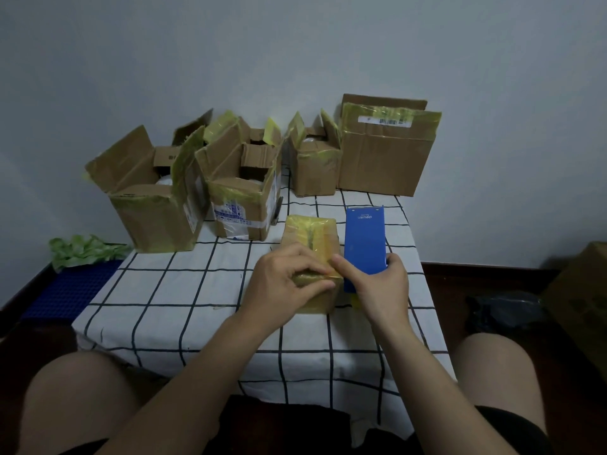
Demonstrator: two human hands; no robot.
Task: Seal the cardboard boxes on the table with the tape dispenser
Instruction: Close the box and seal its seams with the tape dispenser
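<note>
A small cardboard box (pixel 312 234), closed and covered with yellowish tape, stands in the middle of the table. My left hand (pixel 282 280) lies over its near top edge, fingers curled down onto the tape. My right hand (pixel 377 284) grips the blue tape dispenser (pixel 365 238) just right of the box, with the forefinger reaching onto the box's near right corner. Behind stand open boxes: a large one (pixel 157 211) at the left, a labelled one (pixel 243 205) beside it and a small one (pixel 315 169) further right.
A tall box (pixel 384 159) with its flaps up stands against the wall at the back right. The table (pixel 164 307) wears a white cloth with a black grid. Green crumpled material (pixel 82 251) lies left of the table; a brown box (pixel 581 290) sits on the floor at right.
</note>
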